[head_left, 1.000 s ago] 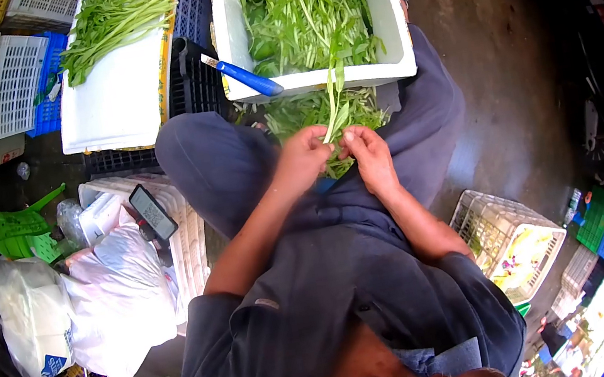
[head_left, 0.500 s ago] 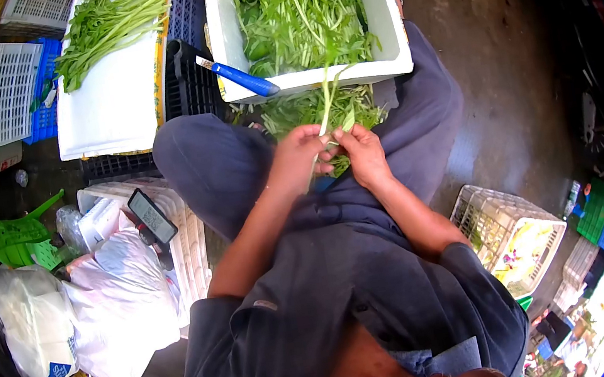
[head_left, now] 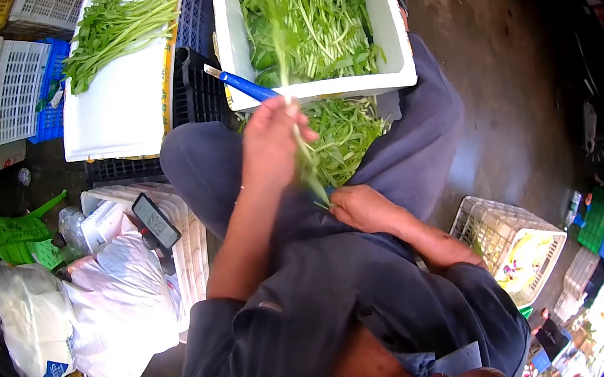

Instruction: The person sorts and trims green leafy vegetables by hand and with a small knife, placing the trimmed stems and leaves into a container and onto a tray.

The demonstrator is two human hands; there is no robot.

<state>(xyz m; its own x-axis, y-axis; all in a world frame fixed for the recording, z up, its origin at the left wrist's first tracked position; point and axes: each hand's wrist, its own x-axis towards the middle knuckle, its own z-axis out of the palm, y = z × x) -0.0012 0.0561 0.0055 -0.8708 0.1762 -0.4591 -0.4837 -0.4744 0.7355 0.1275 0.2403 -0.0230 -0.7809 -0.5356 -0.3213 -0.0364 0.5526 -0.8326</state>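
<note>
My left hand [head_left: 273, 140] is closed around a long leafy green stalk [head_left: 313, 175], which looks like water spinach, and holds it upright at the foam box's near rim. The stalk's upper part is blurred. Lower down, near my lap, my right hand [head_left: 367, 208] is closed with its fingertips at the stalk's lower end; the exact grip is partly hidden. A blue-handled knife [head_left: 246, 86] lies across the box's near left corner, its handle end behind my left hand. The white foam box [head_left: 341, 86] holds many green stalks [head_left: 323, 17]. More greens [head_left: 349, 135] lie below it between my legs.
At the upper left, a bunch of greens [head_left: 119, 32] rests on a white foam lid [head_left: 115, 115] above dark crates. A phone [head_left: 155, 220] and white bags [head_left: 120, 301] are at my left. A pale crate [head_left: 509, 243] stands on the floor to my right.
My hands have drawn apart: the left has moved up with the stalk toward the box, and the right has moved down toward my lap. The view has shifted slightly.
</note>
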